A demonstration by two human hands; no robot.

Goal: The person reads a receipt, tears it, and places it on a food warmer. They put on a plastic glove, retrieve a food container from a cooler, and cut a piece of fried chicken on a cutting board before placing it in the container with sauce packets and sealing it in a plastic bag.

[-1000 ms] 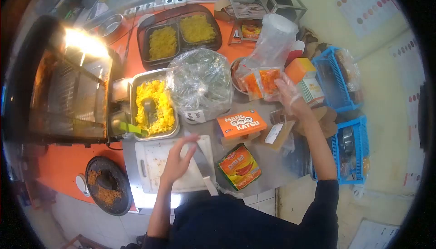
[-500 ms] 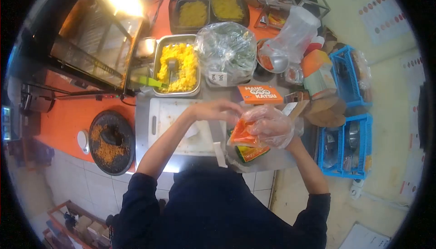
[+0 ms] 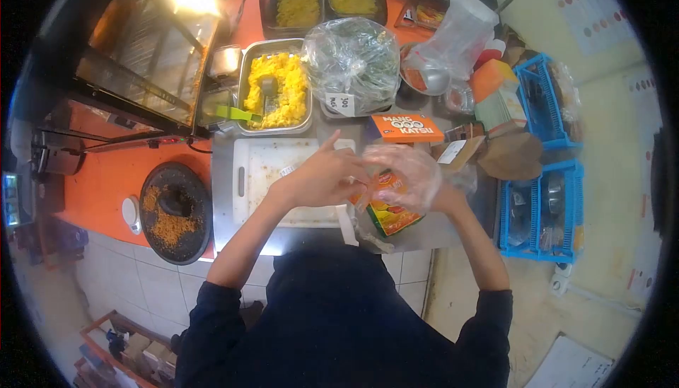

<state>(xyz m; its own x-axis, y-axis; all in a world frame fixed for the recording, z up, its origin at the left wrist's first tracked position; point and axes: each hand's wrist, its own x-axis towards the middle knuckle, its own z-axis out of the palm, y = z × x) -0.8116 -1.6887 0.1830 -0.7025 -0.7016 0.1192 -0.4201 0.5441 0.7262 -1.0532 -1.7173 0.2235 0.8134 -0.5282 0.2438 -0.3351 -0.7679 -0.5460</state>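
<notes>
My left hand (image 3: 322, 178), bare, is over the right side of the white cutting board (image 3: 263, 154), with one finger raised and the others curled in toward the right hand. A small orange-red piece shows at its fingertips, too blurred to name. Close beside it, my right hand (image 3: 409, 174) wears a clear plastic glove, its fingers curved and apart from the thumb. Below the gloved hand a red, yellow and green food packet (image 3: 395, 219) lies on the metal counter. A knife's white handle (image 3: 346, 225) sticks out at the board's front right.
Behind the hands stand an orange carton (image 3: 407, 129), a bag of greens (image 3: 351, 62) and a tray of yellow food (image 3: 277, 125) with a green-handled scoop. A stone mortar (image 3: 175, 243) is on the left, blue baskets (image 3: 541, 211) on the right. A lit display case (image 3: 141, 55) rises at far left.
My right hand has shifted left and opened away from the orange-red packet it was holding. My left hand has turned, its fingers curling in. More of the packet on the counter shows.
</notes>
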